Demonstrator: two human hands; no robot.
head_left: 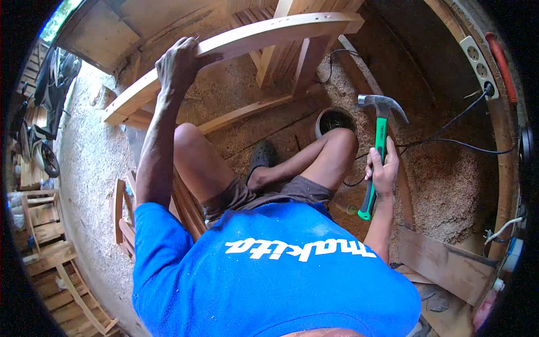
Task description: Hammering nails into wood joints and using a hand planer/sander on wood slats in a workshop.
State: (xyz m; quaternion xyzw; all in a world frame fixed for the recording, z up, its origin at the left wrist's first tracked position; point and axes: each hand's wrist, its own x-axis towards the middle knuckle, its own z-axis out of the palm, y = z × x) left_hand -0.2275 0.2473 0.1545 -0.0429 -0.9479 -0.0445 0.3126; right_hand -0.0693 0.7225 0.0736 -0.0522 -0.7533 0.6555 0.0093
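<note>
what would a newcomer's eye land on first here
Probably the bright blue shirt, filling the lower middle. Next, the green-handled hammer at right, held in the right grip. Then the pale wooden beam across the top, held by the left grip.

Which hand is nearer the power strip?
Right: the right hand, holding a hammer, appears below and left of the power strip; the left hand holds the wooden beam, farther left.

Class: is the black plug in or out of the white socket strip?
In: the black plug covers the end of the white socket strip, beside two bare sockets.
</note>
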